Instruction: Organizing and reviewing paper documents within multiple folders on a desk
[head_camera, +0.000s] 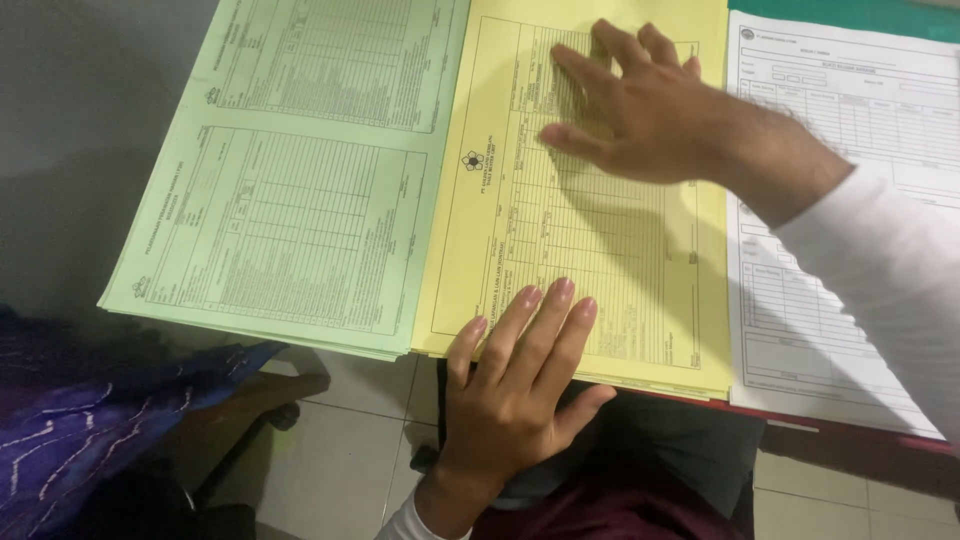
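— While you lean over the desk, where do your hands sit?

— Your left hand (520, 385) comes up from the bottom centre of the frame, fingers straight and close together, tips pressed flat on the lower edge of the yellow form stack (640, 270). Your right hand (640, 105) reaches in from the right side, fingers spread, lying on the upper part of the same yellow sheet. It is a little blurred, so you cannot tell whether the fingertips nip the paper or merely rest on it.

— And the papers around them?

— That yellow stack lies in the middle of the frame, its near edge hanging just past the desk rim. Touching its left side is the green form stack (290, 180), filling the upper left. On the right, a white form stack (850, 130) runs under your white sleeve (890, 270). At the lower left you see blue patterned cloth (90, 420), and tiled floor (350, 440) shows along the bottom.
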